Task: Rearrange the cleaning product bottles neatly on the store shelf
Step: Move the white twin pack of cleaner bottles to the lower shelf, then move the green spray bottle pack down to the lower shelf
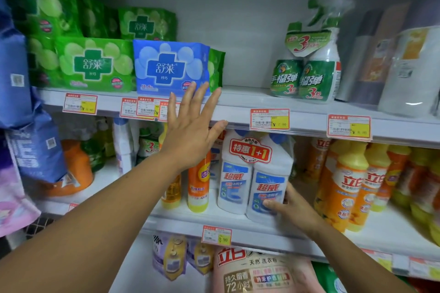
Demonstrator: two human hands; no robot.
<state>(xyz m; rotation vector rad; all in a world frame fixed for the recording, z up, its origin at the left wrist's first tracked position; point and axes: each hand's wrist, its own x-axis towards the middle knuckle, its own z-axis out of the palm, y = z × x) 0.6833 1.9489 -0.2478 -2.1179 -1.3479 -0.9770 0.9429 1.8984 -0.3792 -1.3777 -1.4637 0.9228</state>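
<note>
Centrally in the head view, the left hand (190, 133) hangs spread open before the shelf edge (238, 114). Lower right of centre, the right hand (289, 209) grips the white twin-pack of cleaner bottles (254, 178) standing on the middle shelf, beside orange bottles (350, 185).

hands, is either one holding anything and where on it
The right hand grips the white twin-pack of bottles low on its right side, thumb across the front label. The left hand is open, holding nothing.
</note>
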